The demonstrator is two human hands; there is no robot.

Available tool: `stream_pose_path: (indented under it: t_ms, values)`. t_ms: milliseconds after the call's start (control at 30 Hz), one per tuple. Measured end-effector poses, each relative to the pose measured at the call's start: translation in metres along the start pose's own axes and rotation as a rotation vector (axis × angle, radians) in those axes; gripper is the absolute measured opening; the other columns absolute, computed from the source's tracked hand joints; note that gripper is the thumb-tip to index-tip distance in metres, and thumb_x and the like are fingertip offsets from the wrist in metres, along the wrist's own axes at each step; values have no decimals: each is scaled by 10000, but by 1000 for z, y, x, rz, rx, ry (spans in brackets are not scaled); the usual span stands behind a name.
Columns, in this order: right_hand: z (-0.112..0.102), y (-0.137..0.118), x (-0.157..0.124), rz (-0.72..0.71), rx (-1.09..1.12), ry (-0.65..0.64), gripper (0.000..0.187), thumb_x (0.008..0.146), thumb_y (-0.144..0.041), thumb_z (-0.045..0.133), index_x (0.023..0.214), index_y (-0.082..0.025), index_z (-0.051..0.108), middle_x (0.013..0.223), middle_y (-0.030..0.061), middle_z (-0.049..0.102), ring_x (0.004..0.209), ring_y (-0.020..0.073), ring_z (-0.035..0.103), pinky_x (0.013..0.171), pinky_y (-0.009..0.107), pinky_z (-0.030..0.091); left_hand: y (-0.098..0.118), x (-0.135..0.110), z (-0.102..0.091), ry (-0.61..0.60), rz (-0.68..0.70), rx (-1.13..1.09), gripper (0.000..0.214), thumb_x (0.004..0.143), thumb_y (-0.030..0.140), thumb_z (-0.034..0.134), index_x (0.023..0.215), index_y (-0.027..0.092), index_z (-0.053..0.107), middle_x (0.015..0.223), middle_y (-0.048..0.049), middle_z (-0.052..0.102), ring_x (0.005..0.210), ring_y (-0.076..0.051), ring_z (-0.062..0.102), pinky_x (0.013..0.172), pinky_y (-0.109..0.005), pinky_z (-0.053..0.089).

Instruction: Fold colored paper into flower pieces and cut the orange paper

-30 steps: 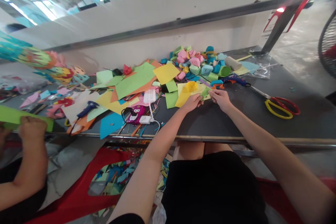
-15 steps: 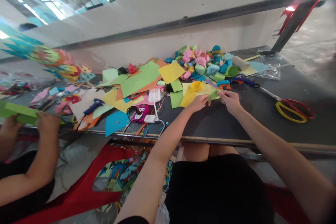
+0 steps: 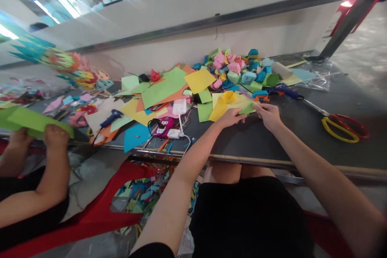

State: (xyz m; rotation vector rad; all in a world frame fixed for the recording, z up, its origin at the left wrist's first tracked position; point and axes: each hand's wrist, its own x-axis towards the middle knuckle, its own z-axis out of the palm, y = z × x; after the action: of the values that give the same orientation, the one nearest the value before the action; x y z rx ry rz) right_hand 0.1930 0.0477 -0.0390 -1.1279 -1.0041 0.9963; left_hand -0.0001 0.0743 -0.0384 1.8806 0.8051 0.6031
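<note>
A small piece of green paper [image 3: 248, 108] is held between my two hands, low over the dark table. My left hand [image 3: 232, 118] grips its left end with the fingers curled under it. The fingertips of my right hand [image 3: 269, 115] are pinched at its right end; whether they press on the paper or on something tiny beside it is hard to see. Just behind them lie a yellow sheet [image 3: 218, 108] and a rolled yellow paper ring [image 3: 229, 97]. A blue and orange glue gun [image 3: 282, 91] rests beyond my right hand.
Large scissors [image 3: 343, 127] lie to the right. Many small folded paper pieces [image 3: 234, 67] are heaped at the back. On the left are coloured sheets [image 3: 165, 88], a purple power strip [image 3: 163, 126] with cables and another glue gun [image 3: 111, 117]. A co-worker's hands [image 3: 56, 135] hold green paper.
The green paper between my hands has tilted a little, and my left fingers have stretched out slightly beneath it. At the left, the co-worker's green sheet has turned. The view has shifted slightly.
</note>
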Motion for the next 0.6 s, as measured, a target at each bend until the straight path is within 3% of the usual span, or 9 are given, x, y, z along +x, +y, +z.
stream_pose_path:
  t_ms: [133,333,600]
  values:
    - [0,4,2,-5,6,-16,582,452,-676,915,638,-165,709,473,-50,441,441,55,315,422,240,194,1,1,1,-6,0,-9,291,959,403,598,970,119,661,814,-27,728,528,-58,514,582,-209,408]
    - [1,4,1,-31,-53,-75,625,496,-745,869,652,-162,706,507,-34,479,454,62,340,438,250,209,4,1,1,-3,-37,8,325,926,431,670,833,120,651,768,-32,736,527,-61,543,587,-205,424]
    - [-1,2,1,-164,-323,-158,648,629,-751,796,489,-185,514,494,-52,325,515,69,263,489,276,177,3,0,-2,-13,-42,-1,216,929,282,672,796,113,643,698,-25,722,484,-48,535,529,-184,394]
